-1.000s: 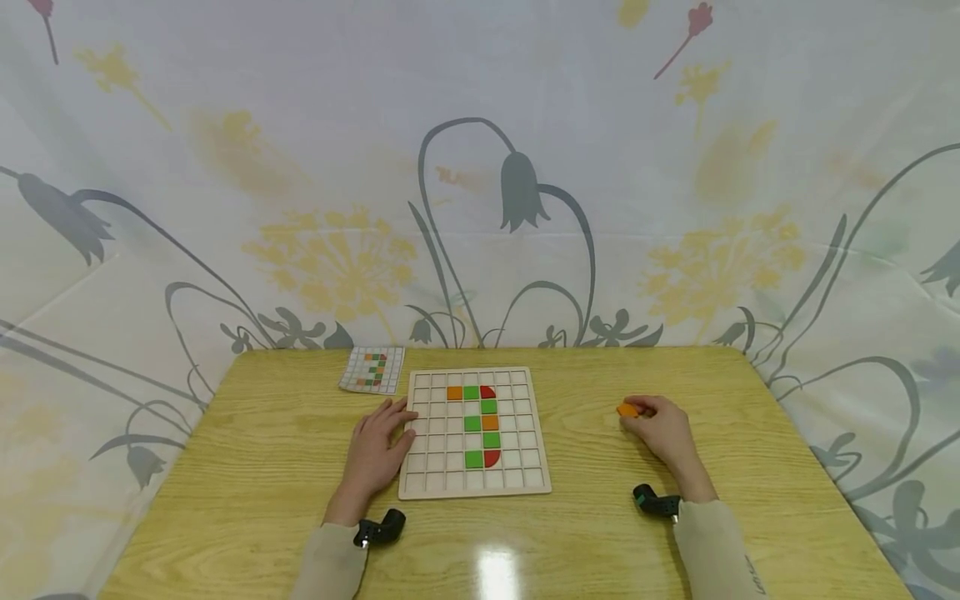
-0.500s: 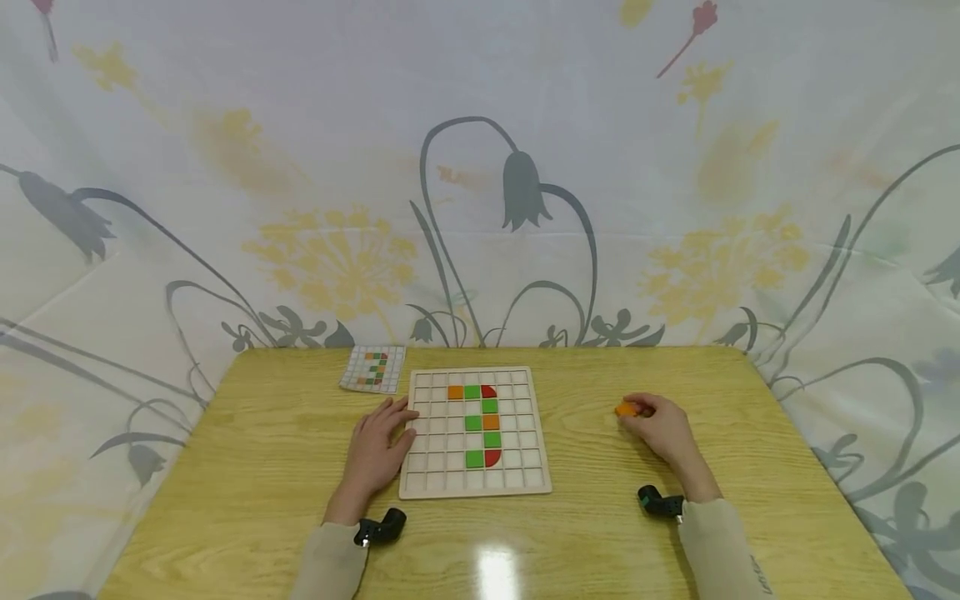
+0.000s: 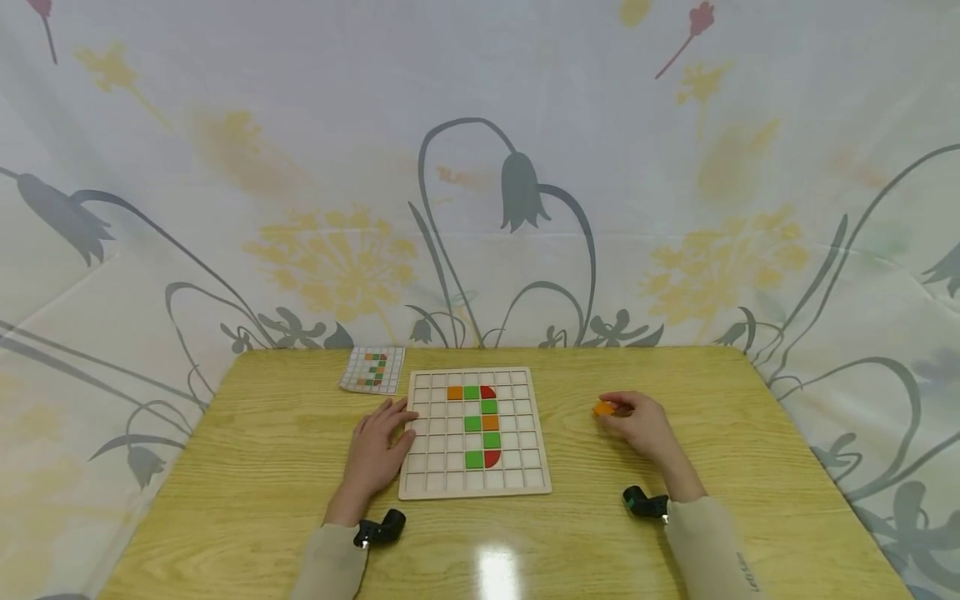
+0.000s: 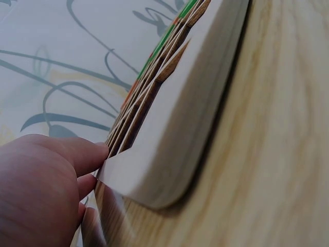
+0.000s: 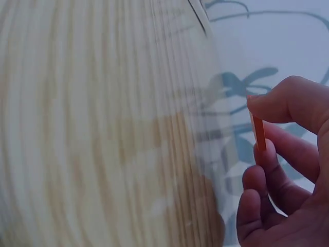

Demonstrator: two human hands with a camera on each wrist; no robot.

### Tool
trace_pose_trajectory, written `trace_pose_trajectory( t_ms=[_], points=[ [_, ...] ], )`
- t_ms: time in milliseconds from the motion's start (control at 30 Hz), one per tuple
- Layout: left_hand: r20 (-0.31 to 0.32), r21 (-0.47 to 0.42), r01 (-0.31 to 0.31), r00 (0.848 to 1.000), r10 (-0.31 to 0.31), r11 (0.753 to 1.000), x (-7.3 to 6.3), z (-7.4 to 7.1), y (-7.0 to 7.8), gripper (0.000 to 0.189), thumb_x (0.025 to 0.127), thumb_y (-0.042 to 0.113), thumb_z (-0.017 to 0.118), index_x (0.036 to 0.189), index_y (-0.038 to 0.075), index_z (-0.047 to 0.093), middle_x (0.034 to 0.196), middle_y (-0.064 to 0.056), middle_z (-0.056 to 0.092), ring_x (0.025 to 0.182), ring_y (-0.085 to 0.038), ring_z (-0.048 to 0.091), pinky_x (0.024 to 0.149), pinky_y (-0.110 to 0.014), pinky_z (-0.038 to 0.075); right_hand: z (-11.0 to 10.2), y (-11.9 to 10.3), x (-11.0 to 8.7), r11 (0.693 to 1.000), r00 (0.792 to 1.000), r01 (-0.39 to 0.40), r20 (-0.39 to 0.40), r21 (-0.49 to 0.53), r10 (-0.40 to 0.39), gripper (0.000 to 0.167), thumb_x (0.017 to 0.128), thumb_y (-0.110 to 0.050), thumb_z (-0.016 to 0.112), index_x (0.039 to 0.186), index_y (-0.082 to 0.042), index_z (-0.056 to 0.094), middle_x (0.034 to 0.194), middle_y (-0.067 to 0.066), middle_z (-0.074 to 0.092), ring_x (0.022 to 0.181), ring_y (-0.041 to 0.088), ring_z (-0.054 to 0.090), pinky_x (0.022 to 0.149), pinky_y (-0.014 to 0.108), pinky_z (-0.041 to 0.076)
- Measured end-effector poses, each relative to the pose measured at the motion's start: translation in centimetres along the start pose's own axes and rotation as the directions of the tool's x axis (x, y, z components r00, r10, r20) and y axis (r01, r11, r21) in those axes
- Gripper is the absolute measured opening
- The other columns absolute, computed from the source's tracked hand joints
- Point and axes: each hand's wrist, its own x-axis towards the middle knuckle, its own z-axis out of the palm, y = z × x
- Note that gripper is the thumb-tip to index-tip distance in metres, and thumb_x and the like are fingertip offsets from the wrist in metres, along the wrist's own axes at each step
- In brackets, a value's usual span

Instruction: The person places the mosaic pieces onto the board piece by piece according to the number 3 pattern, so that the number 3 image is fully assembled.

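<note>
In the head view a square wooden grid board (image 3: 536,467) lies on the table, with green, orange and red tiles set in its cells. My left hand (image 3: 378,446) rests at the board's left side, fingertips and thumb touching the rim; its thumb lies on the rim (image 4: 154,149) in the left wrist view. Right of the board, my right hand (image 3: 640,423) pinches an orange square tile (image 3: 603,409) between thumb and fingers. Seen from the right wrist, that thin tile (image 5: 258,126) stands nearly edge-on, above the table surface.
Behind the board's left corner lies a printed pattern card (image 3: 352,375) with a coloured grid figure. The wooden table (image 3: 577,542) ends at a flower-patterned curtain (image 3: 480,275). A black wrist device (image 3: 386,527) sticks out from the left sleeve, and another (image 3: 641,502) from the right.
My right hand has shifted left toward the board with the orange tile still pinched. The left hand and the board have stayed where they were.
</note>
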Motion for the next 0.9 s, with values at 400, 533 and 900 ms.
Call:
trace_pose_trajectory(
  t_ms=[400, 533, 900],
  points=[
    [0.002, -0.008, 0.006, 1.0, -0.006, 1.0, 0.1, 0.0, 0.0, 0.028, 0.097, 0.016, 0.064, 0.124, 0.009, 0.069, 0.147, -0.013, 0.051, 0.142, -0.038, 0.035, 0.111, -0.065, 0.02, 3.1, -2.3, 0.3, 0.998, 0.996, 0.06, 0.069, 0.023, -0.062, 0.031, 0.083, -0.005, 0.076, 0.114, 0.001, 0.071, 0.103, 0.011, 0.063, 0.086, 0.02, 0.059, 0.074, 0.031, 0.052],
    [0.0, 0.0, 0.002, 1.0, -0.002, 1.0, 0.1, 0.1, -0.1, 0.028, 0.097, 0.016, 0.064, 0.124, 0.01, 0.069, 0.147, -0.012, 0.051, 0.142, -0.038, 0.035, 0.111, -0.065, 0.02, 4.5, -3.0, 0.3, 0.991, 0.985, 0.13, 0.114, 0.013, -0.13, 0.031, 0.081, -0.005, 0.076, 0.111, -0.001, 0.072, 0.098, 0.008, 0.062, 0.082, 0.017, 0.057, 0.072, 0.029, 0.051],
    [0.005, -0.001, 0.001, 1.0, -0.001, 1.0, 0.0, 0.1, -0.2, 0.029, 0.098, 0.017, 0.064, 0.125, 0.01, 0.068, 0.147, -0.012, 0.051, 0.142, -0.037, 0.035, 0.11, -0.065, 0.021, 7.5, -6.0, 0.2, 0.975, 0.957, 0.223, 0.192, -0.019, -0.216, 0.032, 0.078, -0.006, 0.078, 0.109, -0.005, 0.073, 0.095, 0.0, 0.059, 0.084, 0.015, 0.054, 0.074, 0.03, 0.049]
  ],
)
